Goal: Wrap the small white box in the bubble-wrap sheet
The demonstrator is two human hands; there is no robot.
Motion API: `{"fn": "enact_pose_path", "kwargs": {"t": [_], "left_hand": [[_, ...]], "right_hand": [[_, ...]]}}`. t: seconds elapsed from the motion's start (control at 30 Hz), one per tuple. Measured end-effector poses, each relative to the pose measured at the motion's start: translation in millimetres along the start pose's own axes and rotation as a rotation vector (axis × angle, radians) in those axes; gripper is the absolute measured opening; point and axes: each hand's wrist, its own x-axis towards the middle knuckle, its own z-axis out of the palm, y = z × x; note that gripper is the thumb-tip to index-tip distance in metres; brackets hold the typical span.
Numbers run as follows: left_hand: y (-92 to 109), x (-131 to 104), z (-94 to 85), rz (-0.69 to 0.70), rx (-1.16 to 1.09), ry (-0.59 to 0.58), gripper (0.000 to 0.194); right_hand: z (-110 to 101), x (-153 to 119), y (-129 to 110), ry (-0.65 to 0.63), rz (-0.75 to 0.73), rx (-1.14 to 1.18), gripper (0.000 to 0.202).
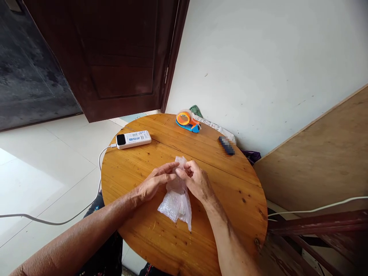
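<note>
A crumpled piece of clear, pinkish bubble wrap [175, 203] lies on the round wooden table [138, 168], narrow at its far end and flared toward me. My right hand [198, 182] has its fingers curled, with thumb and fingertips closed on the upper part of the wrap. From the other side, my left hand [158, 180] reaches in with fingers and thumb stretched out, their tips against the wrap's left edge. Whether anything is inside the wrap cannot be made out.
Toward the back of the table stands an orange and blue tape dispenser [188, 121], beside a printed white strip [218, 128]. A dark blurred object [226, 145] lies at the right. On the left, a white power bank [133, 139] has a white cable [99, 172] plugged in.
</note>
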Motion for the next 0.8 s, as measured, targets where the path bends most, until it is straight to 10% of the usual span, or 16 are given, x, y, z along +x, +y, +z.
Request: {"fn": "enact_pose_path", "kwargs": {"t": [0.57, 0.8], "left_hand": [[10, 7, -3.2, 0.128, -0.041, 0.176, 0.056], [4, 8, -8.0, 0.167, 0.036, 0.066, 0.064]], "right_hand": [[-11, 20, 28, 0.149, 0.364, 0.764, 0.037], [-8, 14, 30, -0.077, 0.329, 0.739, 0.036]]}}
